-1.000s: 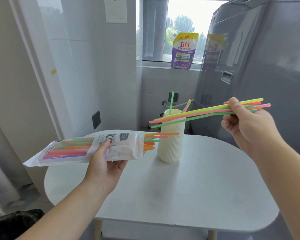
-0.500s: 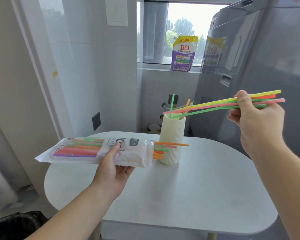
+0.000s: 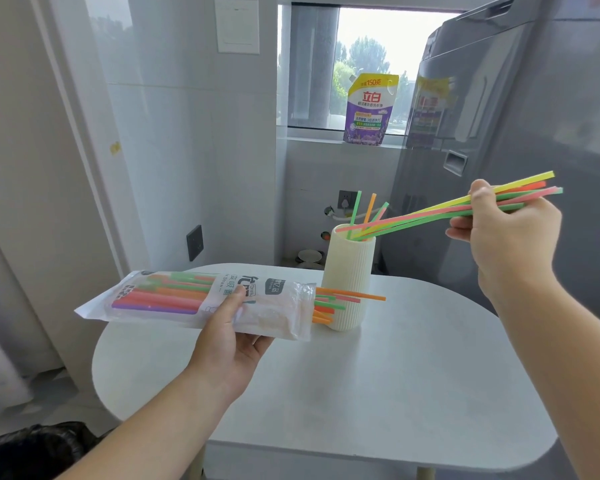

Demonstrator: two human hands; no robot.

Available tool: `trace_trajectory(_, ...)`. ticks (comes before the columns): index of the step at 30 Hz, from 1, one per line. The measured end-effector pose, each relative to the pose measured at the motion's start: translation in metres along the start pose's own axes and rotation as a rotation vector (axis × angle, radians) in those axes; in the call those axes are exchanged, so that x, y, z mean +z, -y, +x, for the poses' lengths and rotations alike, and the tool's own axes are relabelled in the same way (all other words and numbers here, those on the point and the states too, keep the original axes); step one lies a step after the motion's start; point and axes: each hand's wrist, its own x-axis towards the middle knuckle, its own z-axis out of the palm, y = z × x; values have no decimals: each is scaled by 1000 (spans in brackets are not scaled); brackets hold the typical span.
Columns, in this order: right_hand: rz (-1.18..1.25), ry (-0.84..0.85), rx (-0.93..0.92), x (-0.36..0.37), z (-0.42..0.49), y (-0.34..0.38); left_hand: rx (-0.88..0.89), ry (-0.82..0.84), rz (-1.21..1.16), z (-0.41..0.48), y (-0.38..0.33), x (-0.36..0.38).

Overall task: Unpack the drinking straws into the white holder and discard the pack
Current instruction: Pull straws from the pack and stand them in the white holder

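while pinching a straw bundle in curled right hand fingers, tips at the mouth of the white holder: mid-loading. next, tilt upright, release. part-full pack clasped in left hand.

purple pouch reading "立白" and "150克", straw pack label blurred, possibly "straw"

A holder stands toward the far side of a table, with a few straws upright in it. To its left, above the tabletop, the left hand holds the pack, its straw ends jutting before the holder. At right, the right hand pinches a bundle of straws, tips at the holder's mouth. Behind, a detergent pouch sits on the window sill
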Motion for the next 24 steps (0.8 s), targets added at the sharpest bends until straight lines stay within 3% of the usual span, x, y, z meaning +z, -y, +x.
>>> trace_trajectory(9,-166,94,-60,16,4,2,-1,1,9,-1,0,0)
trace_trajectory(17,-450,370,-117,57,19,5,-19,16,13,-1,0,-1)
trace_trajectory(24,-587,525,-48,98,33,-11,-26,13,18,0,1,-1)
